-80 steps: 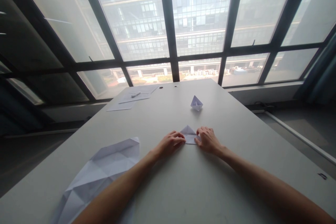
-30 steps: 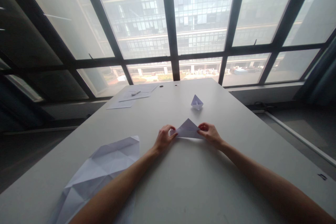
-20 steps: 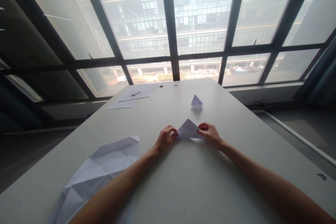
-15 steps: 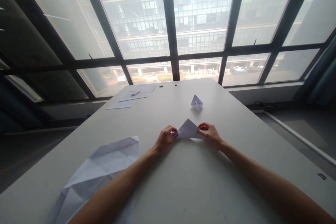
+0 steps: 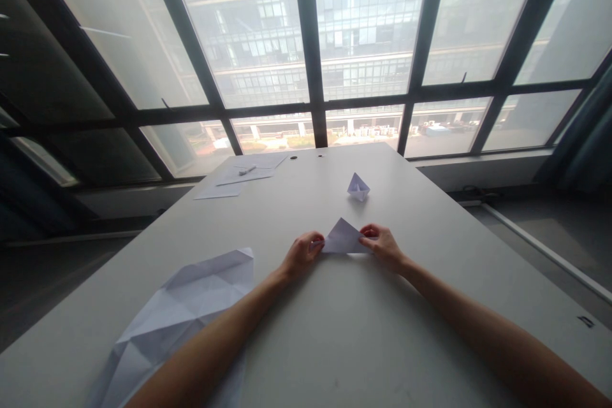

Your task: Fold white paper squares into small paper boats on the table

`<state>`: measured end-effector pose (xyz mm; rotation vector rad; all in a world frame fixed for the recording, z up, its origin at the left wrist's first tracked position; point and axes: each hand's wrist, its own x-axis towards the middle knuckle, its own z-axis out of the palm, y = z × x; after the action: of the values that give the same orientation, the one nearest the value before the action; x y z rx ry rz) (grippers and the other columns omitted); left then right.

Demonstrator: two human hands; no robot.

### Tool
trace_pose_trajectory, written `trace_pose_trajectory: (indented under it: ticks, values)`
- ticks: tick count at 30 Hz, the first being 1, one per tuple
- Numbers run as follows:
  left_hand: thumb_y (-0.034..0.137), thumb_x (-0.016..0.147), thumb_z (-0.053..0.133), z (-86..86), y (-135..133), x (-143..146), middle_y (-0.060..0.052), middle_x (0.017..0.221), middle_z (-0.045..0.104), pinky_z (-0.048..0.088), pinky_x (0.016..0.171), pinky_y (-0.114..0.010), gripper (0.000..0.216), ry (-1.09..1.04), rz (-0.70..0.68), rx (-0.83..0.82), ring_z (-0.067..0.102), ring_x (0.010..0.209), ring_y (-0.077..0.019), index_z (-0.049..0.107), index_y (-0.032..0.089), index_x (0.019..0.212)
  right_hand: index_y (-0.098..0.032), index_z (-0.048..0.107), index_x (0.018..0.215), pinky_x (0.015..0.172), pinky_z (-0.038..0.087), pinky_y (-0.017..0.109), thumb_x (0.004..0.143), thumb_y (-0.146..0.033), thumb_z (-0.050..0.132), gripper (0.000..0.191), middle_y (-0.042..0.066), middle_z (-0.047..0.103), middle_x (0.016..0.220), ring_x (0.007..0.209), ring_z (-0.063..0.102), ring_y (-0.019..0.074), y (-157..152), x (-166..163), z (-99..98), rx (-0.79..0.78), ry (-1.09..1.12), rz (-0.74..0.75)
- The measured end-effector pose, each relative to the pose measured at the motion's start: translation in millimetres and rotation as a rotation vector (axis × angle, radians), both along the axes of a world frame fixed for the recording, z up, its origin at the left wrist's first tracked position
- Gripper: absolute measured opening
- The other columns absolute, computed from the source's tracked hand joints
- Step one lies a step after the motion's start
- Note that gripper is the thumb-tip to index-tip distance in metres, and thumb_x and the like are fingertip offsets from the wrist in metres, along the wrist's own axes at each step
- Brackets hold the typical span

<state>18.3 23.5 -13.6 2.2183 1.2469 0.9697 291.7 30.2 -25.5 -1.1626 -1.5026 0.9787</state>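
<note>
A small folded white paper triangle (image 5: 345, 238) stands just above the grey table (image 5: 335, 331), point up, in the middle of the view. My left hand (image 5: 301, 253) pinches its left corner with fingers closed. My right hand (image 5: 382, 245) pinches its right corner the same way. A finished small paper boat (image 5: 358, 187) sits on the table beyond the triangle, apart from both hands.
A large creased white sheet (image 5: 176, 315) lies at the near left of the table. Flat sheets with a pen (image 5: 247, 170) on them rest at the far left corner. Tall windows with dark frames rise behind the table's far edge.
The folded paper was lying flat under both hands; it is now lifted and held upright by its two corners. Over the last second the hands have barely moved.
</note>
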Motion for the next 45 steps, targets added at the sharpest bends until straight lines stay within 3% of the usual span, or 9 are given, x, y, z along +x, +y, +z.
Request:
trace_pose_trajectory:
  ticks: [8,14,18,24,34,41,45]
  values:
    - [0.028,0.092,0.056,1.9,0,0,-0.005,0.094,0.072,0.049,0.079,-0.028,0.016,0.015,0.011,-0.018,0.066,0.089,-0.0200,0.068,0.020,0.101,-0.018,0.070,0.087,0.075,0.051,0.033,0.071,-0.035,0.071,0.023,0.007,0.072,0.086,0.086,0.067,0.0241,1,0,-1.7,0.026,-0.030,-0.008]
    - [0.014,0.090,0.050,4.0,-2,0,-0.007,0.100,0.066,0.049,0.085,-0.029,0.024,0.047,-0.047,0.063,0.063,0.093,-0.0194,0.068,0.020,0.102,-0.018,0.070,0.088,0.073,0.051,0.032,0.073,-0.034,0.069,0.022,0.007,0.072,0.086,0.085,0.067,0.0236,1,0,-1.4,0.027,-0.036,-0.006]
    - [0.013,0.087,0.053,3.6,-2,-1,-0.007,0.108,0.066,0.049,0.089,-0.032,0.029,0.000,-0.030,0.028,0.063,0.098,-0.0207,0.067,0.020,0.111,-0.018,0.070,0.087,0.072,0.050,0.032,0.072,-0.035,0.069,0.023,0.007,0.072,0.085,0.083,0.066,0.0227,-1,-1,1.5,0.010,-0.019,0.000]
    - [0.026,0.088,0.059,3.6,2,-2,-0.004,0.095,0.072,0.051,0.079,-0.028,0.030,-0.082,-0.034,-0.135,0.066,0.085,-0.0189,0.065,0.021,0.117,-0.018,0.070,0.086,0.073,0.050,0.032,0.070,-0.036,0.070,0.024,0.006,0.072,0.084,0.083,0.066,0.0231,-3,-1,7.2,-0.021,-0.018,-0.028]
    - [0.029,0.087,0.053,2.9,6,-2,-0.003,0.083,0.071,0.044,0.061,-0.023,0.028,-0.166,0.039,-0.128,0.057,0.065,-0.0135,0.064,0.015,0.109,-0.017,0.070,0.086,0.073,0.048,0.032,0.070,-0.035,0.069,0.024,0.006,0.072,0.083,0.081,0.065,0.0217,-3,-1,8.1,-0.018,0.006,-0.023]
    - [0.029,0.088,0.054,6.2,4,-2,-0.003,0.085,0.071,0.043,0.060,-0.022,0.026,-0.151,0.050,-0.125,0.055,0.062,-0.0121,0.067,0.015,0.105,-0.018,0.070,0.087,0.073,0.049,0.031,0.069,-0.036,0.070,0.025,0.006,0.072,0.083,0.082,0.066,0.0220,-3,0,8.2,-0.030,0.015,-0.030]
    - [0.031,0.084,0.063,5.1,5,-5,-0.008,0.106,0.068,0.046,0.057,-0.021,0.024,-0.257,0.084,-0.094,0.055,0.059,-0.0081,0.068,0.015,0.101,-0.018,0.070,0.087,0.073,0.050,0.032,0.068,-0.037,0.072,0.026,0.005,0.072,0.084,0.082,0.066,0.0222,-2,2,8.0,-0.047,0.047,-0.026]
